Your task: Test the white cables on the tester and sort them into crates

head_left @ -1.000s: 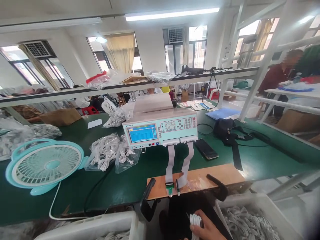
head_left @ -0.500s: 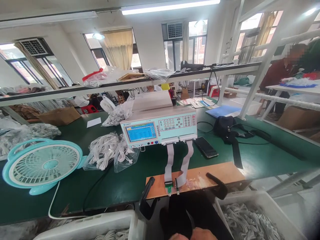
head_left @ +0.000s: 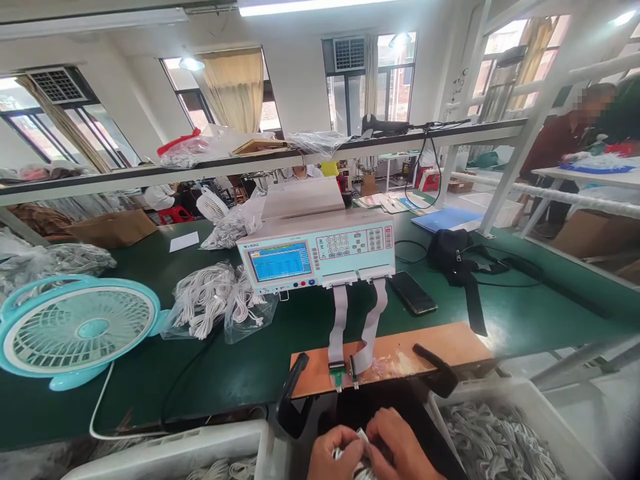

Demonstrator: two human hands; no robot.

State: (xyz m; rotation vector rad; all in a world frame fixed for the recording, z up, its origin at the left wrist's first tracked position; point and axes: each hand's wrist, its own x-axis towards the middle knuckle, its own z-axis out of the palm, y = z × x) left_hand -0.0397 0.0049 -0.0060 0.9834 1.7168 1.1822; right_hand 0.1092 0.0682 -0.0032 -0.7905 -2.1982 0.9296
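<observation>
At the bottom centre, my left hand (head_left: 336,455) and my right hand (head_left: 397,443) are close together over my lap. The fingers of both are closed on a white cable (head_left: 364,472), with a small white end showing between them; much of it is hidden by the fingers. Just beyond, two small connector boards (head_left: 339,379) on grey ribbon cables (head_left: 370,330) rest at the edge of a wooden board (head_left: 430,343). The ribbons run up to a tester (head_left: 315,257) with a lit blue screen.
Black clamps (head_left: 293,400) (head_left: 435,367) hold the board's two ends. White bins of cables stand left (head_left: 170,453) and right (head_left: 500,393). A turquoise fan (head_left: 93,329), bagged cables (head_left: 205,300), a phone (head_left: 413,293) and a black bag (head_left: 450,257) lie on the table.
Both hands have risen from the bottom edge into view, with the white cable now visible between them. The camera view has shifted slightly.
</observation>
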